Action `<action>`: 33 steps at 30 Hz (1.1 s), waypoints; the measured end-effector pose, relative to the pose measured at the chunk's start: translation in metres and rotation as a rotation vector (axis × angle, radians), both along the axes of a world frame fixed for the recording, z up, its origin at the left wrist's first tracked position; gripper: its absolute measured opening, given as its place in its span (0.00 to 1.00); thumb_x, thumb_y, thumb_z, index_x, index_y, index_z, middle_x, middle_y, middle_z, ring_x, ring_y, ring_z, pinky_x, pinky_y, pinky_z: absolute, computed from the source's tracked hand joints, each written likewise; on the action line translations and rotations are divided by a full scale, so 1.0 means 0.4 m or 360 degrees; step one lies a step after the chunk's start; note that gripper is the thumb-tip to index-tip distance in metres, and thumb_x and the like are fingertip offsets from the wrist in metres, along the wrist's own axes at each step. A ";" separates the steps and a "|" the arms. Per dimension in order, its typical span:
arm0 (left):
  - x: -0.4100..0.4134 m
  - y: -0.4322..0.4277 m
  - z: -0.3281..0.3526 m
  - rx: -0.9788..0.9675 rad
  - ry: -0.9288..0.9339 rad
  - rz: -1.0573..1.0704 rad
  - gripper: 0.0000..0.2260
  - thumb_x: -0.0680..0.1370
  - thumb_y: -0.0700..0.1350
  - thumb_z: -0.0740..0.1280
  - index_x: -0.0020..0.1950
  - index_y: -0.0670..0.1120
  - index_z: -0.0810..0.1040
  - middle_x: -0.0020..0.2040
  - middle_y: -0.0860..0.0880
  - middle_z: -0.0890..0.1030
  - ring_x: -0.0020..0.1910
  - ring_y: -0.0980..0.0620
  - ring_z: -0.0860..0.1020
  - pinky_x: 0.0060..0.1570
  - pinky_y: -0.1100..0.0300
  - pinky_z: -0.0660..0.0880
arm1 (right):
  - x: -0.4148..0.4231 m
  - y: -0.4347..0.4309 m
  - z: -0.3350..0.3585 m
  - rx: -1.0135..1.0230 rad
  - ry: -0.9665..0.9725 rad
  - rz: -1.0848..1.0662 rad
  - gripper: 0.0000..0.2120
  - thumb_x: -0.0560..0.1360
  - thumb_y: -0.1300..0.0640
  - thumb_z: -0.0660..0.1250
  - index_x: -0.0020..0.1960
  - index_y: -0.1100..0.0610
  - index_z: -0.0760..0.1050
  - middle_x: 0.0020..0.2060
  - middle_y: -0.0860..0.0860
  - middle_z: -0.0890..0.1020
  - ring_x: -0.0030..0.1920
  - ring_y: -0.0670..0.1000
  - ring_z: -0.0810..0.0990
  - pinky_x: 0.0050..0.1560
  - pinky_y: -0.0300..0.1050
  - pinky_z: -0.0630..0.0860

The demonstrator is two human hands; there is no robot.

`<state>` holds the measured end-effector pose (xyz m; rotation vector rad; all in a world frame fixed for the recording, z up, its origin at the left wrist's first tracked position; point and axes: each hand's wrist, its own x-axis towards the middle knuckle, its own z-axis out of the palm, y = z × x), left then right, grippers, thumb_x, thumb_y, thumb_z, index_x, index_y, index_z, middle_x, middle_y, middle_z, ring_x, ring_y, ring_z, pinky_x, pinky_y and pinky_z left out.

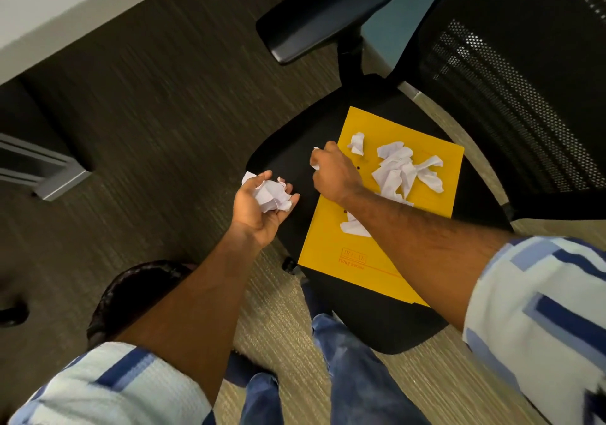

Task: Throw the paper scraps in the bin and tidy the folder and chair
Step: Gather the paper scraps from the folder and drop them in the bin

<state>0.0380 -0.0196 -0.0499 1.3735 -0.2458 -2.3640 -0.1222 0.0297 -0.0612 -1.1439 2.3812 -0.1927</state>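
Crumpled white paper scraps (398,170) lie in a loose pile on the far half of a flat yellow card folder (331,254), which rests on the black fabric seat (377,326) of a chair with a mesh back (511,96) and a smooth padded armrest (324,11). The right hand (333,172), over the folder's left edge, has its fingers curled closed on a small white scrap (314,163). The left hand (259,208), over the seat's left edge, cups a wrinkled ball of paper (273,196), its fingers bent loosely around it above the ribbed carpet (157,103).
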 end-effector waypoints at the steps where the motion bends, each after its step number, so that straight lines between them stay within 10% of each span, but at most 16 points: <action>1: 0.004 -0.001 0.006 -0.0005 0.0002 0.0011 0.05 0.77 0.44 0.66 0.51 0.45 0.77 0.47 0.42 0.80 0.49 0.43 0.81 0.45 0.48 0.82 | 0.001 0.007 0.008 -0.0069 -0.0085 -0.0067 0.16 0.75 0.62 0.68 0.62 0.56 0.75 0.62 0.56 0.74 0.57 0.53 0.78 0.52 0.43 0.77; 8: 0.041 0.004 0.043 -0.0069 0.0008 0.0099 0.06 0.76 0.44 0.65 0.52 0.45 0.76 0.46 0.41 0.80 0.47 0.44 0.81 0.48 0.47 0.81 | 0.113 0.061 0.099 -0.0707 -0.0914 -0.0483 0.22 0.73 0.65 0.66 0.65 0.52 0.73 0.48 0.48 0.80 0.43 0.44 0.78 0.43 0.38 0.74; 15: 0.145 0.028 0.082 -0.0187 -0.0023 0.0149 0.07 0.78 0.43 0.61 0.45 0.45 0.77 0.42 0.44 0.82 0.40 0.48 0.81 0.41 0.56 0.76 | 0.342 0.058 0.104 -0.0751 -0.0931 -0.0416 0.21 0.74 0.63 0.61 0.66 0.56 0.74 0.59 0.53 0.76 0.59 0.50 0.76 0.60 0.46 0.75; 24: 0.401 0.058 0.080 0.0101 0.0077 0.0491 0.09 0.82 0.49 0.57 0.55 0.47 0.72 0.44 0.50 0.73 0.45 0.55 0.74 0.53 0.62 0.69 | 0.691 0.019 0.081 -0.0653 -0.1213 -0.0443 0.16 0.79 0.56 0.61 0.66 0.53 0.73 0.63 0.51 0.76 0.58 0.44 0.74 0.51 0.27 0.68; 33: 0.704 0.098 -0.020 -0.0036 -0.0238 0.0932 0.23 0.79 0.64 0.57 0.48 0.46 0.78 0.42 0.47 0.79 0.43 0.51 0.78 0.53 0.58 0.73 | 0.993 0.010 -0.021 -0.0339 -0.1433 -0.0375 0.13 0.76 0.64 0.63 0.60 0.59 0.76 0.57 0.57 0.80 0.59 0.56 0.79 0.61 0.55 0.76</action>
